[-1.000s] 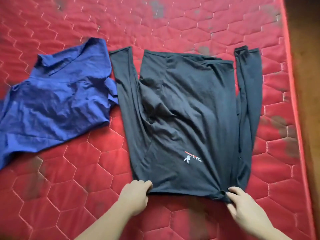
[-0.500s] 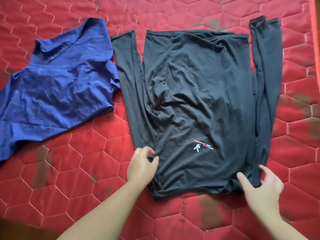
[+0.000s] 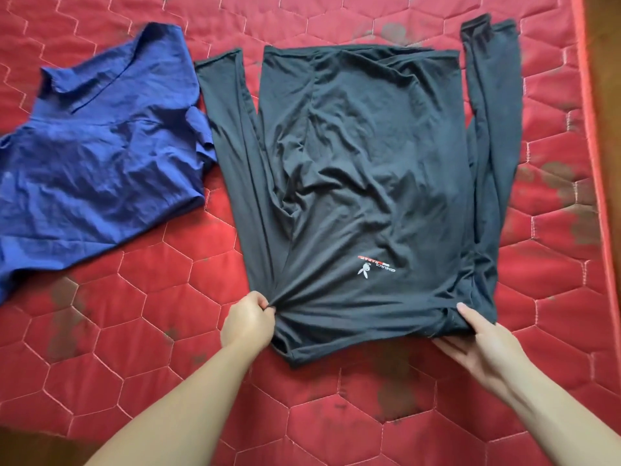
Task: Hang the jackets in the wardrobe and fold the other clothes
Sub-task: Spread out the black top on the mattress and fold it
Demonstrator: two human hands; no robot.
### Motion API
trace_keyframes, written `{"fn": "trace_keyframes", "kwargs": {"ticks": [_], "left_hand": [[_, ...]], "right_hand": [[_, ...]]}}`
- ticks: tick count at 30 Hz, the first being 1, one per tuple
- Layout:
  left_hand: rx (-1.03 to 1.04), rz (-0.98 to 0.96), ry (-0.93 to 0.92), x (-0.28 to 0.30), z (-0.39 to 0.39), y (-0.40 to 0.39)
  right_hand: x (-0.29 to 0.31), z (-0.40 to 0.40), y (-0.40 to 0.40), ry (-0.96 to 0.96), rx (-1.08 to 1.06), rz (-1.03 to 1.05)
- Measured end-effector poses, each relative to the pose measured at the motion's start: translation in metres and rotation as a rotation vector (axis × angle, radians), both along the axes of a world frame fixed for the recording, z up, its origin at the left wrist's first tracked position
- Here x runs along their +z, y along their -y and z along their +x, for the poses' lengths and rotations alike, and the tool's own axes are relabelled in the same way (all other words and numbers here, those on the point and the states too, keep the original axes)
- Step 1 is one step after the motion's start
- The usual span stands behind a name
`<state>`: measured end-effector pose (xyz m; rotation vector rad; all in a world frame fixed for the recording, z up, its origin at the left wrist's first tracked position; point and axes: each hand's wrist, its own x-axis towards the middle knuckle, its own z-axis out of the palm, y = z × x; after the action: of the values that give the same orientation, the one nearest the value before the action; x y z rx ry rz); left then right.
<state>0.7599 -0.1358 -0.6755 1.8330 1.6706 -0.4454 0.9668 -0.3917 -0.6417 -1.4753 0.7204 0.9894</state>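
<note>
Red quilted mattress point(image 3: 174, 297) is bearing the black shirt point(image 3: 363, 183), spread beyond both hands: left hand point(image 3: 247, 322) is pinching its hem, right hand point(image 3: 484, 341) gripping the corner (soft, limp; best held at edges).

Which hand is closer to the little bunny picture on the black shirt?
The left hand, just below-left of the bunny logo, pinching the black shirt. The right hand grips the shirt's far corner.

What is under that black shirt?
The black shirt lies spread on the red mattress, whose quilted cover shows all around it. Whatever lies directly beneath it is covered. The right hand's fingertips slip under its near corner.
</note>
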Motion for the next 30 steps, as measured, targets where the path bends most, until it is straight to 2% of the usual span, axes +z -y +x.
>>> {"fn": "trace_keyframes", "kwargs": {"ticks": [3, 4, 5, 7, 9, 10, 12, 14, 16, 18, 20, 23, 27, 30], "left_hand": [[0.458, -0.122, 0.244, -0.003, -0.007, -0.002], [0.509, -0.115, 0.279, -0.006, -0.011, -0.001], [0.465, -0.064, 0.281, -0.006, -0.015, 0.002], [0.181, 0.110, 0.264, -0.003, -0.021, 0.014], [-0.229, 0.226, 0.369, 0.005, -0.018, 0.033], [-0.437, 0.208, 0.359, 0.007, -0.015, 0.042], [-0.724, 0.096, 0.194, 0.007, -0.009, 0.057], [-0.805, 0.072, 0.039, 0.002, -0.006, 0.064], [-0.766, 0.104, 0.011, 0.002, -0.003, 0.064], [-0.664, 0.084, 0.093, 0.003, 0.000, 0.061], [-0.535, 0.074, 0.159, 0.008, -0.001, 0.054], [-0.488, 0.156, 0.196, 0.017, -0.004, 0.040], [-0.356, 0.226, 0.291, 0.040, 0.008, 0.021], [-0.429, 0.297, 0.287, 0.077, 0.030, 0.001]], "right_hand": [[0.003, 0.004, 0.005, 0.076, 0.001, -0.080], [0.002, 0.004, 0.006, 0.114, 0.029, -0.111], [0.000, 0.002, 0.006, 0.164, 0.079, -0.152], [-0.006, -0.005, 0.007, 0.272, 0.199, -0.262], [-0.008, -0.011, 0.007, 0.334, 0.247, -0.344], [-0.007, -0.013, 0.006, 0.362, 0.257, -0.369], [-0.003, -0.017, 0.005, 0.411, 0.277, -0.383], [0.000, -0.022, 0.006, 0.464, 0.384, -0.413], [0.001, -0.027, 0.009, 0.521, 0.573, -0.447], [-0.002, -0.027, 0.015, 0.575, 0.696, -0.451], [-0.006, -0.024, 0.022, 0.635, 0.758, -0.491], [-0.008, -0.021, 0.029, 0.701, 0.856, -0.591], [0.010, -0.001, 0.033, 0.753, 0.863, -0.647], [0.041, 0.034, 0.028, 0.896, 0.939, -0.655]]}}
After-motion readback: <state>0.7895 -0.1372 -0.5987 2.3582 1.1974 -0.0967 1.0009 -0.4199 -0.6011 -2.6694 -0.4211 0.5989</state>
